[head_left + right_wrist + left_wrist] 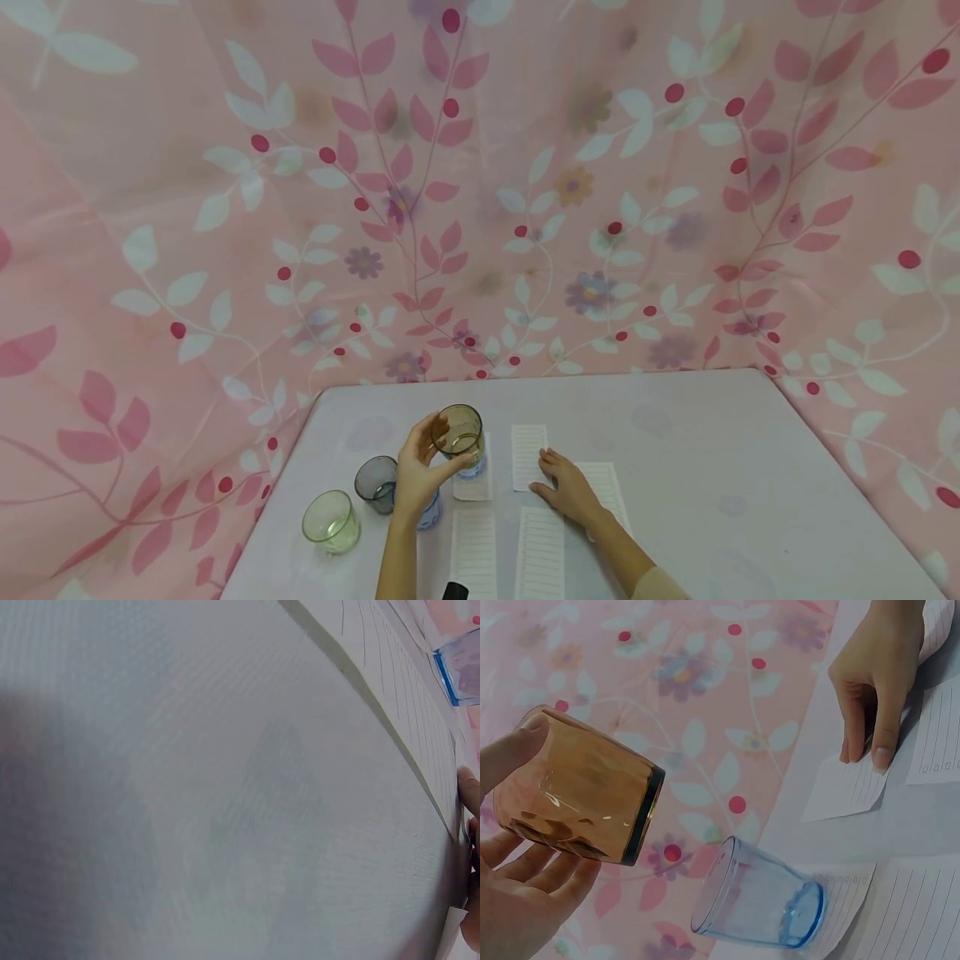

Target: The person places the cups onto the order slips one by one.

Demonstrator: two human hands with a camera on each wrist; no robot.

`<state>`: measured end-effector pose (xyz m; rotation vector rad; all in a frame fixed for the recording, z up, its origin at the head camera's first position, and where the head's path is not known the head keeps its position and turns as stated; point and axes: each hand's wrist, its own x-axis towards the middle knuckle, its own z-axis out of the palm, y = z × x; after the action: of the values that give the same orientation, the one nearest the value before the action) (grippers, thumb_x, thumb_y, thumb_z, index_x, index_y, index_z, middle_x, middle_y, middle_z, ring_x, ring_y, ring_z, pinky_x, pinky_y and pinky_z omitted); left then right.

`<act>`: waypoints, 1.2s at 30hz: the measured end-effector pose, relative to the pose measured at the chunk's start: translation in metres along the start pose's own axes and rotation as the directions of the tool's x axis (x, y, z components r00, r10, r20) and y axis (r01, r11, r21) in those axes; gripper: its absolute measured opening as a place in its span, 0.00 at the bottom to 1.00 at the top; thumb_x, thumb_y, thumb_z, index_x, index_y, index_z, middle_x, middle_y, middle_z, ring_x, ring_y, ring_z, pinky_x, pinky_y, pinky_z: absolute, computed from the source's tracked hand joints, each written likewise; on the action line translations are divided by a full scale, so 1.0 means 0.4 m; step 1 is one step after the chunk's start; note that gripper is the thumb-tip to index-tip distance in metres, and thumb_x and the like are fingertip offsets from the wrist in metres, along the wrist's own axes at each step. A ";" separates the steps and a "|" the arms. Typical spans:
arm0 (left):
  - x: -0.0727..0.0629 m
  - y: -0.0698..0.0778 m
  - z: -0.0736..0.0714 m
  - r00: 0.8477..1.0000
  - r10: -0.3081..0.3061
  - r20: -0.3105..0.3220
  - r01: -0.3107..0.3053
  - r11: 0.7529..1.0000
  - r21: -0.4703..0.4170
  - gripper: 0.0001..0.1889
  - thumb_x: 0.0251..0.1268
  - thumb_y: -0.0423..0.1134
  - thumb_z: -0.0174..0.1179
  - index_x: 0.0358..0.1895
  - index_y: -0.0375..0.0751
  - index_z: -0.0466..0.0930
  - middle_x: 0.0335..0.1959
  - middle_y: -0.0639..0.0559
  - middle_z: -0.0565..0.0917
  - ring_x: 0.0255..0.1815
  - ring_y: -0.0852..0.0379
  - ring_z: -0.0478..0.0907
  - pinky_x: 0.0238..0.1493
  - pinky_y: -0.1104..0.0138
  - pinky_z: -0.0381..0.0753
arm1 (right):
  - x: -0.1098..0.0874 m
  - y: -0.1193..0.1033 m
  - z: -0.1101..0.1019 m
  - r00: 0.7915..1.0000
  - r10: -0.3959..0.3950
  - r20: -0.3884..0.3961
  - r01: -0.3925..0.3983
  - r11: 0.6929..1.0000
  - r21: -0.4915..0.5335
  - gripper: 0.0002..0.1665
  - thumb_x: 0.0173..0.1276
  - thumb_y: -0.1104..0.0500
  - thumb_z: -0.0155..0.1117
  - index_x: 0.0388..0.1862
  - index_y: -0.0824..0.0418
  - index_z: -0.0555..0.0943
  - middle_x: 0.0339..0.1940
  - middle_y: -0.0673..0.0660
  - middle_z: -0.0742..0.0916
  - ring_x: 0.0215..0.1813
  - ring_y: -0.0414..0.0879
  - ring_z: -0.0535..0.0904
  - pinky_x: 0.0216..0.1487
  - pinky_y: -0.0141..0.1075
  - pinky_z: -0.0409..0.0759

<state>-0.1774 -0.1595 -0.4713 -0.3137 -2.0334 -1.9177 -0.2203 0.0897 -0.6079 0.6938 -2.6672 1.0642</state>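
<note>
My left hand (pixel 420 475) holds an amber glass (pixel 585 791) between thumb and fingers, raised off the table and tilted on its side in the left wrist view. Below it, a clear blue glass (pixel 761 896) stands on a small lined paper sheet (pixel 472 490); in the head view the amber glass overlaps it. My right hand (pixel 572 492) rests its fingertips on another lined sheet (pixel 528 457), at the edge nearest it. In the right wrist view only a few fingertips (pixel 469 795) show at the right edge, beside a sheet.
Left of my left forearm stand a grey glass (pixel 375 483) and a pale green glass (pixel 332 525). A second blue glass (pixel 430 510) is partly hidden behind that forearm. More lined sheets (pixel 540 550) lie on the white table (pixel 712 467). Behind it hangs a pink floral cloth (pixel 480 208).
</note>
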 end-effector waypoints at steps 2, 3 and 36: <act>0.004 -0.007 0.018 1.000 0.006 0.017 -0.006 1.000 -0.001 0.40 0.42 0.22 0.71 0.63 0.24 0.62 0.57 0.31 0.73 0.60 0.36 0.70 0.61 0.52 0.71 | 0.001 0.001 -0.001 1.000 -0.003 0.006 0.003 1.000 -0.004 0.30 0.59 0.56 0.68 0.52 0.79 0.75 0.59 0.71 0.77 0.63 0.66 0.69 0.60 0.58 0.68; 0.005 -0.010 0.028 1.000 0.007 0.022 -0.007 1.000 -0.005 0.40 0.43 0.23 0.71 0.64 0.24 0.62 0.58 0.31 0.73 0.60 0.35 0.69 0.62 0.51 0.70 | 0.002 0.002 -0.002 1.000 0.000 0.010 0.000 1.000 -0.006 0.31 0.60 0.56 0.68 0.52 0.79 0.75 0.59 0.70 0.77 0.63 0.65 0.69 0.61 0.57 0.68; 0.055 -0.079 0.216 0.987 -0.159 -0.006 0.158 0.983 -0.095 0.39 0.45 0.21 0.68 0.61 0.15 0.58 0.59 0.21 0.67 0.64 0.28 0.62 0.67 0.44 0.58 | 0.011 0.004 0.001 0.999 0.044 0.010 -0.044 0.999 0.002 0.31 0.57 0.56 0.71 0.52 0.78 0.76 0.58 0.70 0.77 0.63 0.64 0.70 0.62 0.55 0.68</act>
<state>-0.2168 -0.0772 -0.4956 -0.1646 -2.0174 -2.1093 -0.2249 0.0891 -0.6078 0.6458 -2.7019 1.0771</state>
